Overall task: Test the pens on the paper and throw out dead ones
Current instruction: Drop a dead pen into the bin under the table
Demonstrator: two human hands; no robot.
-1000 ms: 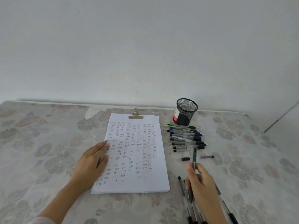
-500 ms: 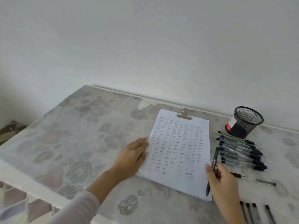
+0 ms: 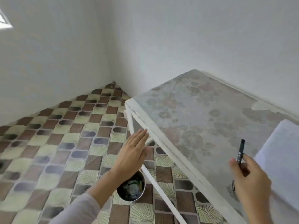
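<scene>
My right hand (image 3: 249,178) holds a dark pen (image 3: 240,153) upright over the table's near side, fingers curled round its barrel. The white paper (image 3: 281,152) lies at the right edge of view, partly cut off. My left hand (image 3: 131,156) is off the table, fingers straight and flat, hovering beside the table's left edge above the floor. Below it on the floor stands a round metal bin (image 3: 131,189) with scraps inside, partly hidden by my left wrist. The other pens and the mesh cup are out of view.
The floral-covered table (image 3: 194,120) has a white frame and a slanting white leg (image 3: 159,188). Patterned floor tiles (image 3: 56,143) spread to the left up to the white walls and the room corner.
My view has swung left and down to the floor and bin. My left hand has left the paper and moved off the table's edge. My right hand has kept the pen and followed leftwards.
</scene>
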